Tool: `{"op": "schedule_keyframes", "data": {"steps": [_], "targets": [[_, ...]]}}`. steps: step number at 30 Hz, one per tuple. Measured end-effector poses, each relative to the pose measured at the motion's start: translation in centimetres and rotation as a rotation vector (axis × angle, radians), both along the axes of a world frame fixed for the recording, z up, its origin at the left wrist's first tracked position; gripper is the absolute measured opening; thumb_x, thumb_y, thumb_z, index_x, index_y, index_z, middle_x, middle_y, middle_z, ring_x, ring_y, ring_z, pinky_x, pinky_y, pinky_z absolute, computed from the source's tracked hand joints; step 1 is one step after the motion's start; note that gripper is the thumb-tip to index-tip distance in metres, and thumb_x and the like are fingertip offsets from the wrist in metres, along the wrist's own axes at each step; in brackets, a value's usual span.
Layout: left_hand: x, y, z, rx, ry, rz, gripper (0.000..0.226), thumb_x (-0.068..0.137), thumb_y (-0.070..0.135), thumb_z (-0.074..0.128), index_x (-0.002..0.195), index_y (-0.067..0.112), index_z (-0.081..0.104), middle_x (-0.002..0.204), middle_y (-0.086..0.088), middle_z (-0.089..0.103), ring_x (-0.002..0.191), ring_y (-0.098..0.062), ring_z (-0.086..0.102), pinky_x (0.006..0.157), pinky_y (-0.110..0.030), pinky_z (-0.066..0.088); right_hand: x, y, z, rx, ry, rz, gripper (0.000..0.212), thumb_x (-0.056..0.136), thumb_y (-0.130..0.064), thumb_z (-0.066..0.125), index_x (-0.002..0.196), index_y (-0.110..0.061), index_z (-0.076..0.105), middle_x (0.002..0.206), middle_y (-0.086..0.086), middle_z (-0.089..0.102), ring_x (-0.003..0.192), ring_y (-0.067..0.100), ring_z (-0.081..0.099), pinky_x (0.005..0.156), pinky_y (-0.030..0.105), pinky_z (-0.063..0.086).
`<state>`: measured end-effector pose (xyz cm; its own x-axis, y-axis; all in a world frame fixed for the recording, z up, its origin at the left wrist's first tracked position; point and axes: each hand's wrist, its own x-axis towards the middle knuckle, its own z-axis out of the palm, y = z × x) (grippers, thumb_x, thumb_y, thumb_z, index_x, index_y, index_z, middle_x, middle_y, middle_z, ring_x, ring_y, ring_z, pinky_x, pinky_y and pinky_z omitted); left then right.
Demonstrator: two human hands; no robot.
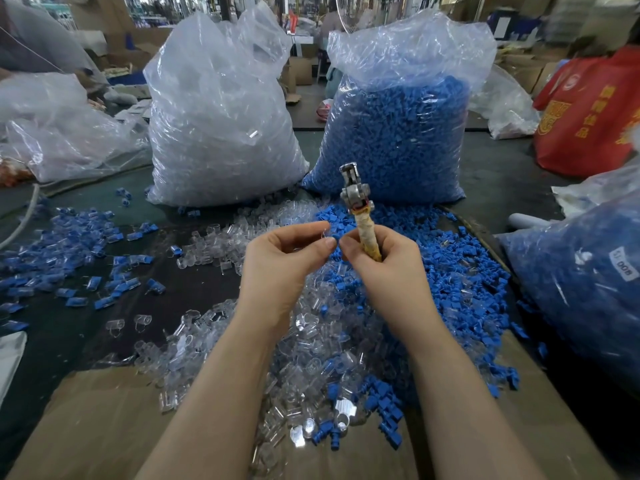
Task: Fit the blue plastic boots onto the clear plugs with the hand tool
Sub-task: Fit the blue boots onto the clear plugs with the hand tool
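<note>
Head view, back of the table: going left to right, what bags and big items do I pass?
Crumpled clear bag → tall bag of clear plugs → tall bag of blue boots → red bag.

**Hidden, cropped, blurred**

Cannot tell what the left hand (284, 252) pinches: something clear, too thin and small to make out. Lower handle of the hand tool (360, 216) buried inside the right hand (377, 261). Red bag (588, 109) cut off at right edge; blue-filled bag (588, 271) likewise cropped. Label print (623, 268) on that bag too small to read surely. Background beyond the worktop (491, 174) blurred, unreadable.
</note>
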<state>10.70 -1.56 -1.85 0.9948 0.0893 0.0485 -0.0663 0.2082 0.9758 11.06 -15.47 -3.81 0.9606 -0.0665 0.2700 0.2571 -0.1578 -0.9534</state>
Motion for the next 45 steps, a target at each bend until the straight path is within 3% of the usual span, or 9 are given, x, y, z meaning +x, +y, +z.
{"op": "schedule_keyframes", "data": {"steps": [3, 9, 13, 16, 20, 28, 36, 40, 45], "targets": [[0.1, 0.0, 0.0, -0.035, 0.015, 0.017, 0.018, 0.079, -0.001, 0.075, 0.091, 0.012, 0.075, 0.089, -0.009, 0.076, 0.093, -0.026, 0.073, 0.083, -0.031, 0.060, 0.0, -0.6, 0.2, -0.038, 0.031, 0.035, 0.018, 0.094, -0.025, 0.065, 0.087, -0.008, 0.065, 0.084, 0.028, 0.058, 0.069, 0.018, 0.049, 0.065, 0.031, 0.045], [0.3, 0.0, 0.2, -0.130, 0.007, 0.031, 0.019, 0.082, -0.003, 0.072, 0.097, 0.008, 0.071, 0.087, -0.011, 0.075, 0.083, -0.019, 0.074, 0.073, -0.022, 0.058, 0.0, -1.8, 0.1, -0.116, 0.110, 0.101, 0.004, 0.085, -0.019, 0.070, 0.086, -0.017, 0.067, 0.087, 0.016, 0.065, 0.074, 0.016, 0.057, 0.077, 0.041, 0.052], [0.4, 0.3, 0.3, -0.097, -0.034, 0.054, 0.019, 0.083, -0.003, 0.071, 0.095, 0.012, 0.071, 0.090, -0.012, 0.075, 0.086, -0.019, 0.073, 0.076, -0.023, 0.058, -0.1, -2.1, 0.1, -0.189, 0.137, 0.170, 0.009, 0.083, -0.018, 0.071, 0.086, -0.014, 0.064, 0.073, 0.004, 0.061, 0.069, 0.011, 0.055, 0.071, 0.035, 0.049], [0.5, 0.6, 0.4, -0.079, -0.067, 0.064, 0.021, 0.084, -0.005, 0.069, 0.096, 0.012, 0.070, 0.084, -0.005, 0.076, 0.081, -0.013, 0.073, 0.073, -0.021, 0.058, 0.0, -2.1, 0.1, -0.248, 0.154, 0.179, 0.012, 0.085, -0.017, 0.072, 0.090, -0.011, 0.063, 0.077, 0.009, 0.061, 0.072, 0.016, 0.056, 0.075, 0.044, 0.051], [0.5, 0.7, 0.4, -0.052, -0.091, 0.075, 0.021, 0.084, -0.005, 0.068, 0.096, 0.013, 0.069, 0.079, 0.001, 0.075, 0.076, -0.008, 0.071, 0.073, -0.021, 0.058, 0.0, -2.2, -0.1, -0.328, 0.170, 0.188, 0.016, 0.086, -0.017, 0.072, 0.093, -0.009, 0.060, 0.069, -0.009, 0.054, 0.062, 0.011, 0.046, 0.064, 0.033, 0.039], [0.4, 0.8, 0.6, -0.024, -0.085, 0.062, 0.025, 0.083, -0.006, 0.068, 0.097, 0.014, 0.069, 0.080, 0.001, 0.077, 0.077, -0.008, 0.072, 0.070, -0.019, 0.057, 0.0, -2.2, -0.1, -0.457, 0.166, 0.177, 0.016, 0.085, -0.021, 0.069, 0.094, -0.014, 0.057, 0.084, 0.010, 0.062, 0.065, 0.018, 0.050, 0.063, 0.036, 0.041], [0.4, 1.1, 0.5, -0.016, -0.078, 0.033, 0.024, 0.081, -0.004, 0.071, 0.097, 0.015, 0.070, 0.085, -0.001, 0.077, 0.081, -0.011, 0.073, 0.069, -0.019, 0.057, -0.2, -2.1, -0.1, -0.564, 0.136, 0.143, 0.016, 0.081, -0.013, 0.057, 0.089, -0.027, 0.054, 0.078, 0.005, 0.060, 0.062, 0.024, 0.049, 0.060, 0.048, 0.048], [0.5, 1.2, 0.5, -0.021, -0.076, 0.016, 0.025, 0.079, -0.003, 0.072, 0.098, 0.012, 0.071, 0.088, -0.004, 0.077, 0.082, -0.012, 0.074, 0.070, -0.019, 0.057, -0.3, -2.0, 0.1, -0.572, 0.143, 0.130, 0.022, 0.069, -0.018, 0.050, 0.083, -0.034, 0.053, 0.068, 0.001, 0.056, 0.057, 0.021, 0.047, 0.054, 0.043, 0.042], [0.5, 1.2, 0.4, -0.025, -0.069, 0.013, 0.026, 0.076, -0.002, 0.073, 0.098, 0.011, 0.071, 0.089, -0.004, 0.077, 0.084, -0.013, 0.074, 0.071, -0.020, 0.057, -0.3, -1.9, 0.1, -0.640, 0.120, 0.094, 0.025, 0.075, -0.010, 0.054, 0.077, -0.034, 0.051, 0.067, -0.002, 0.056, 0.060, 0.022, 0.051, 0.057, 0.046, 0.047]]}}
